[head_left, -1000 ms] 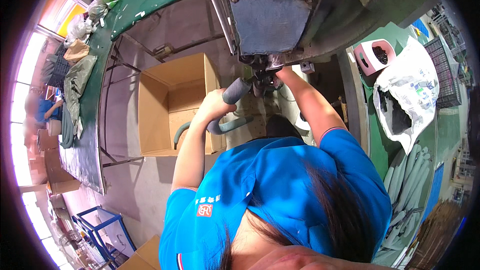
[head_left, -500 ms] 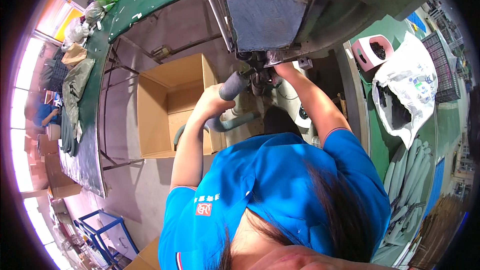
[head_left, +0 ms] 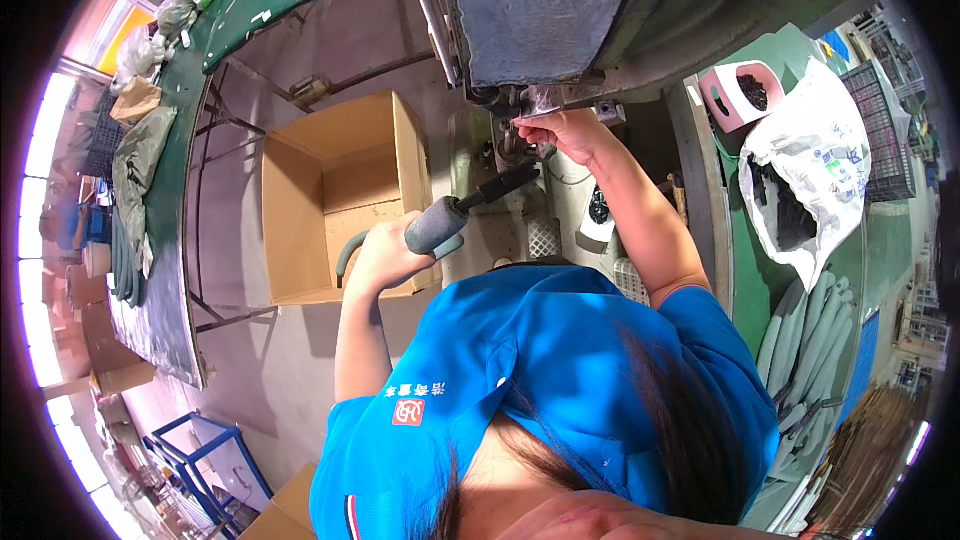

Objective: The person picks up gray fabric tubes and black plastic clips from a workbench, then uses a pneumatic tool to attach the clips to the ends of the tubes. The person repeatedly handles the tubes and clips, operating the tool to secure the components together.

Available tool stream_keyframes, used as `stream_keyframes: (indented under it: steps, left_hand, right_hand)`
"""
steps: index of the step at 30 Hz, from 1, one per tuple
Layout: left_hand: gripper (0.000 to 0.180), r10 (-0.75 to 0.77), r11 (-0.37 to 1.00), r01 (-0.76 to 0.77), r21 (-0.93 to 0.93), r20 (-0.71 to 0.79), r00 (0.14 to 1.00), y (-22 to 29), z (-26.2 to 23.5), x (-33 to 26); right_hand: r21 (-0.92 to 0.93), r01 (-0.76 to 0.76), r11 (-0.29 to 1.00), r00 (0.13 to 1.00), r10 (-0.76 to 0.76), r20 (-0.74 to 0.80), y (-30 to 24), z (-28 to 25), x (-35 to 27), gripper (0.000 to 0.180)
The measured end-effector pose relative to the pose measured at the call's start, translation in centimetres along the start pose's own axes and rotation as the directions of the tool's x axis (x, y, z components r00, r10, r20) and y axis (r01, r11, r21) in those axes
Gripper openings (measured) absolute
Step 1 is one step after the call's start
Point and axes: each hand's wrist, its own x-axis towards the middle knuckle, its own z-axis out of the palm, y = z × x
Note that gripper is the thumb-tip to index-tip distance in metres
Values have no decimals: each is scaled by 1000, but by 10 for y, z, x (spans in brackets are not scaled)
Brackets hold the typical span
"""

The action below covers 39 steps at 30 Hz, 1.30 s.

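My left hand (head_left: pixel 385 255) is wrapped round a grey foam-covered tube (head_left: pixel 436 226), in front of the cardboard box's right side. A black fitting (head_left: pixel 503 183) sticks out of the tube's upper end, pointing up and right toward the machine. Just under the head of the machine (head_left: pixel 540 25), which has a worn blue-grey front plate, is my right hand (head_left: pixel 570 136). Its fingers are pinched together; anything between them is too small to make out. The tube's end is apart from the machine's lower tooling (head_left: pixel 512 105).
An open cardboard box (head_left: pixel 290 180) stands on the floor at left, with a curved grey tube (head_left: pixel 347 258) at its edge. On the right bench are a pink-white bin (head_left: pixel 728 100) of small black parts, a white sack (head_left: pixel 835 165) of black pieces and several grey tubes (head_left: pixel 805 340).
The tube has come down and away from the machine in my left hand, baring its black fitting. My right hand stays near the tooling, its fingers now in plain view.
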Motion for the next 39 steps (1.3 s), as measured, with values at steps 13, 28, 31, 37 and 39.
stream_keyframes:
  steps: [13,28,31,37,39]
  left_hand:
    - [44,32,996,-38,84,72,997,38,21,1]
    - [26,533,792,-575,203,230,815,137,80,-38]
    - [27,505,788,-568,237,278,817,152,94,-38]
    - [48,384,896,-416,153,200,902,158,129,-31]
    - [46,359,931,-361,46,59,932,150,144,-22]
  right_hand:
    - [-327,-76,942,990,32,-140,9,-14,-18,33]
    - [-41,227,973,966,-220,133,-8,28,-235,52]
    - [-76,183,980,977,-172,129,2,30,-236,47]
    - [-269,95,958,993,-71,96,10,22,-213,50]
    - [-23,200,979,978,-201,-60,7,10,-210,50]
